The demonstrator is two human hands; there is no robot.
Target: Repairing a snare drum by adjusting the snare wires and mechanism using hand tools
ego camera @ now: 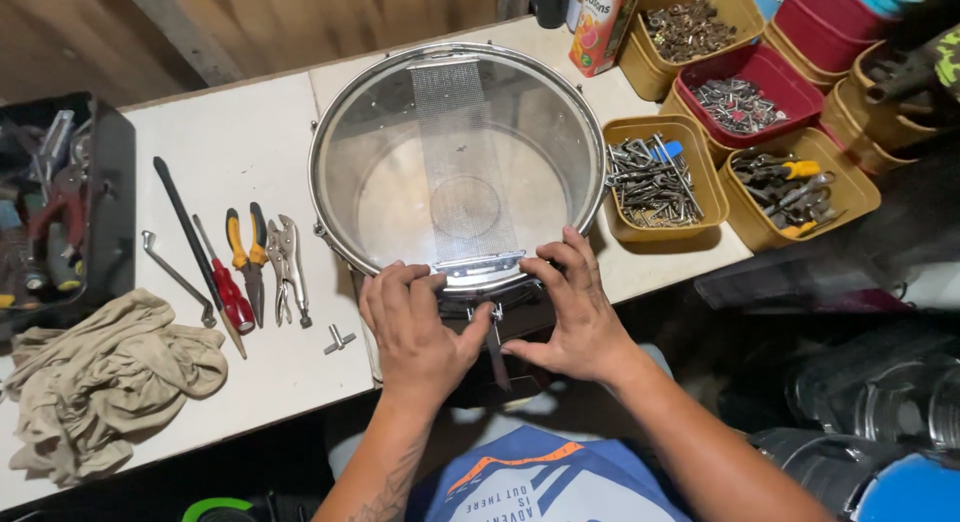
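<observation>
Drum (455,157) sits at the table's (250,132) near edge, snare wires up — shell rigid, the clear head thin and easily dented; best gripped by the metal hoop. Left hand (415,332) and right hand (575,317) both spread, fingers curled on the near rim, thumbs at the strainer (487,317). Pliers (248,257) left; bins (655,177) at right edge

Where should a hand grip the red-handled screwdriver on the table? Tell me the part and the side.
Grip the red handle of the screwdriver, coming from above and the near edge of the table. It lies flat, handle toward the person, shaft pointing away. The pliers lie close on its right and a black bar on its left, so pinch from the top.
</observation>
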